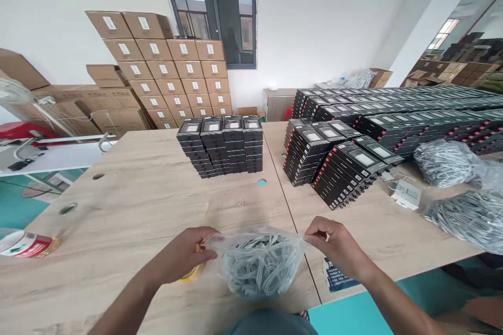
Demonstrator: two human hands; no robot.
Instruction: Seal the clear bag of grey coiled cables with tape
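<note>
A clear plastic bag (pixel 257 267) full of grey coiled cables lies on the wooden table near my body. At its left upper corner, my left hand (pixel 198 248) pinches the plastic between thumb and fingers. My right hand (pixel 332 243) grips the opposite corner the same way, so the bag's top edge is stretched between them. Something yellow (pixel 190 274), partly covered, sits under my left hand. Beside my right wrist is a dark printed card (pixel 338 276) at the table's edge.
Stacks of black boxes (pixel 222 146) stand mid-table, with more black boxes (pixel 346 167) to the right. Further bags of cables (pixel 469 217) and a small white device (pixel 406 193) lie at right. A red-labelled jar (pixel 29 243) is far left. Brown cartons (pixel 176 73) line the wall.
</note>
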